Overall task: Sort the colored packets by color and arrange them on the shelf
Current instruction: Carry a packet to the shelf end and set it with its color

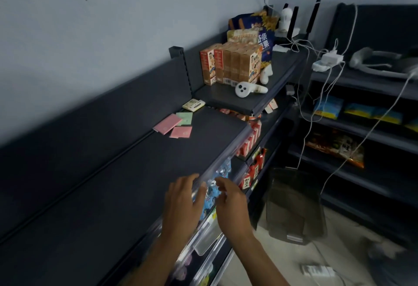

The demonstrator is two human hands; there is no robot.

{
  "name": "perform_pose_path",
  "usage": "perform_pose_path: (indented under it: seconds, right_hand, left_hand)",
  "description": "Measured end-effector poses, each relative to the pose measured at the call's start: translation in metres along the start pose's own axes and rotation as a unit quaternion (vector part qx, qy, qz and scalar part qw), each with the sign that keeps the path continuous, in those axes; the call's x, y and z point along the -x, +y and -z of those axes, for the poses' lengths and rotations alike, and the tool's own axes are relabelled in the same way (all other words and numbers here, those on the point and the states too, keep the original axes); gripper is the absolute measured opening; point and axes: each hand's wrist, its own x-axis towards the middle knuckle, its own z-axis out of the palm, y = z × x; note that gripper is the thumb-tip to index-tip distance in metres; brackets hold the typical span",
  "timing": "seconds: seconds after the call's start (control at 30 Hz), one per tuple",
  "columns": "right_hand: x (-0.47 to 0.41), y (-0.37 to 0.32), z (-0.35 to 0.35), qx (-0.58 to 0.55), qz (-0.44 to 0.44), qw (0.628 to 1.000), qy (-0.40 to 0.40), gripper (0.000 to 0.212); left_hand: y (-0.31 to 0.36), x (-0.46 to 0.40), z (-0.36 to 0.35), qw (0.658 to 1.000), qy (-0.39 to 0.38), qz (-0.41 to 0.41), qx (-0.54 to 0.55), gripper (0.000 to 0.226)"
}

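— Where are your hands right now?

— Both are out in front of me at the front edge of the dark shelf (117, 186). My left hand (184, 197) lies over the clear plastic rail (222, 163) along that edge, fingers (199, 195) loosely spread and curled over it. My right hand (230, 199) is just beside it, off the edge, with its fingers (222, 186) slightly bent and apart. Neither hand is holding anything.

— And the packets?

— Well away from my hands, farther along the same shelf near the back wall. A larger pink packet (167, 123) lies flat, a green packet (185, 118) is just beside it and partly tucked under its edge, and a smaller pink packet (181, 132) sits just in front of those two. A pale yellow packet (193, 105) lies a little beyond them, close to the step up to the raised shelf (226, 97).

— What's on that raised shelf?

— A block of orange cartons (230, 64) standing upright, snack bags (255, 30) behind them, and a white controller (250, 89) lying in front, with a second one (266, 73) beside the cartons.

— Anything below your hands?

— Blue printed packs (213, 195) show through the rail, and red packs (251, 172) stand on the lower shelves. A dark plastic bin (294, 206) is on the floor to my right, though it's blurred.
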Motion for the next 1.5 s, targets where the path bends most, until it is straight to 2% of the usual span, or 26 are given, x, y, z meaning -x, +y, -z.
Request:
perform_pose_path:
  seconds: [0.07,0.3,0.6,0.73,0.87,0.97,1.17,1.27,1.33,1.43,1.5]
  right_hand:
    - [-0.012,0.001,-0.001,-0.011,-0.002,1.000,0.009,0.050]
    - [-0.056,-0.003,-0.011,-0.036,0.022,0.999,0.007,0.035]
    - [-0.165,-0.035,-0.042,0.068,0.088,0.992,-0.058,0.041]
    - [-0.206,-0.044,-0.070,0.076,0.114,0.986,-0.092,0.036]
    - [-0.231,-0.041,-0.091,0.082,0.125,0.985,-0.087,0.036]
    - [-0.240,-0.039,-0.099,0.090,0.119,0.982,-0.113,0.039]
    - [-0.268,-0.045,-0.104,0.183,0.187,0.954,-0.146,0.048]
    - [-0.280,-0.044,-0.102,0.213,0.221,0.940,-0.150,0.040]
    - [-0.287,-0.038,-0.099,0.206,0.217,0.942,-0.153,0.034]
    - [-0.298,-0.030,-0.089,0.203,0.169,0.942,-0.208,0.049]
    - [-0.303,-0.028,-0.081,0.216,0.164,0.932,-0.239,0.049]
  left_hand:
    - [-0.001,-0.011,-0.001,1.000,0.004,-0.009,-0.018,0.044]
    - [-0.013,-0.066,-0.007,0.999,0.005,0.005,-0.040,0.051]
    - [-0.026,-0.173,-0.005,0.998,0.032,0.029,-0.042,0.058]
    - [-0.047,-0.212,-0.007,0.998,0.043,0.034,-0.020,0.053]
    - [-0.066,-0.233,-0.019,0.997,0.023,0.065,-0.020,0.054]
    - [-0.071,-0.239,-0.025,0.998,0.015,0.067,-0.010,0.053]
    - [-0.071,-0.268,-0.024,0.997,0.024,0.077,-0.008,0.046]
    - [-0.067,-0.276,-0.027,0.996,0.025,0.087,-0.010,0.042]
    - [-0.066,-0.279,-0.029,0.995,0.021,0.092,-0.034,0.038]
    - [-0.062,-0.285,-0.035,0.992,0.016,0.108,-0.065,0.036]
    - [-0.057,-0.286,-0.039,0.992,0.016,0.109,-0.067,0.036]
